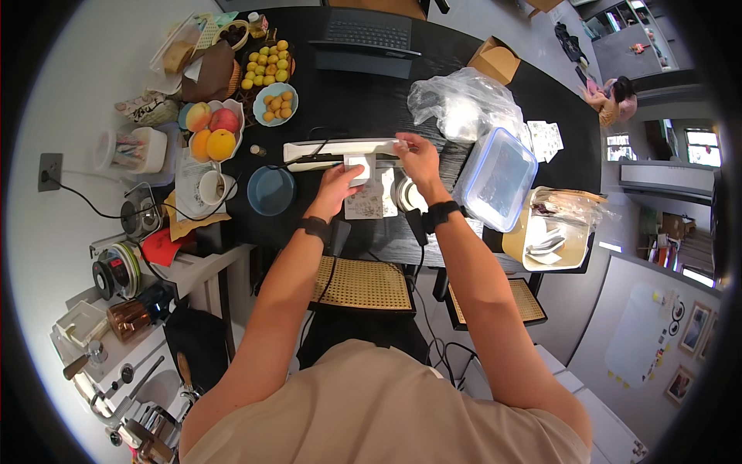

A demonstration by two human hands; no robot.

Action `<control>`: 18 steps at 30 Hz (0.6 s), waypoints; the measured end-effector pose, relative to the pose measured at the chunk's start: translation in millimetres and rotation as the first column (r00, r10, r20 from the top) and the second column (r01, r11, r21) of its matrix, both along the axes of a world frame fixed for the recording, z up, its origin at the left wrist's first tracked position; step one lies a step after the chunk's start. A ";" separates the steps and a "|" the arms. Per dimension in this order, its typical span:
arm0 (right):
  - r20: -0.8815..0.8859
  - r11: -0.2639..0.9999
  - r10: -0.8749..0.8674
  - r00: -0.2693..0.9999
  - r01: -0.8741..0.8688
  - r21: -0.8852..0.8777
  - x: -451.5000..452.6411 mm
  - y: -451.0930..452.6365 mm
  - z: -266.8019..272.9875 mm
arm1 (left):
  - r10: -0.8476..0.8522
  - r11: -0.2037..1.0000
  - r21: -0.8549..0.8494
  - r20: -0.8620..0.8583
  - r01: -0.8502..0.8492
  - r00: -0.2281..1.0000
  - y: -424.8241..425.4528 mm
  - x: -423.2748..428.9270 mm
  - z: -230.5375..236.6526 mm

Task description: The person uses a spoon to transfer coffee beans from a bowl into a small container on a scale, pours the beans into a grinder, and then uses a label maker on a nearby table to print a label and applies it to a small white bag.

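Note:
A long white bar-shaped appliance (pixel 313 151), which looks like a bag sealer, lies across the black table, with a dark cord over its left part. My left hand (pixel 333 188) holds a small white packet (pixel 357 164) against its front edge, thumb on top. At the appliance's right end my right hand (pixel 422 164) has its fingertips closed on the upper bar; the fingers partly hide that end. Printed sheets or flat packets (pixel 363 203) lie between my hands. A round white object (pixel 410 196) sits beside my right wrist, partly covered.
Left stand a blue bowl (pixel 271 190), a white cup (pixel 212 187) and bowls of fruit (pixel 221 144). Right are a clear lidded container (pixel 500 178), a crumpled plastic bag (pixel 464 104) and a cream bin (pixel 516 249). A keyboard (pixel 368 30) lies beyond. Two people (pixel 615 100) are far right.

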State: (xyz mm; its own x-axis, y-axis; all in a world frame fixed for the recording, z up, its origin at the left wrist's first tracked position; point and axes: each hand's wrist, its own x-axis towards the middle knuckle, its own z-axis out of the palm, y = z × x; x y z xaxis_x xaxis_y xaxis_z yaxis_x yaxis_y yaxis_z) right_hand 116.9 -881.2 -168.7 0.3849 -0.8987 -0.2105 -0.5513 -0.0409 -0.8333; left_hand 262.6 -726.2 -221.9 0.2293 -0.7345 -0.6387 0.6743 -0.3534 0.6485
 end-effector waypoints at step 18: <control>0.584 0.956 -0.101 0.806 -0.084 0.280 -1.5 17.5 85.5 | -0.052 0.991 -0.114 0.099 0.064 0.994 -6.7 -0.7 32.0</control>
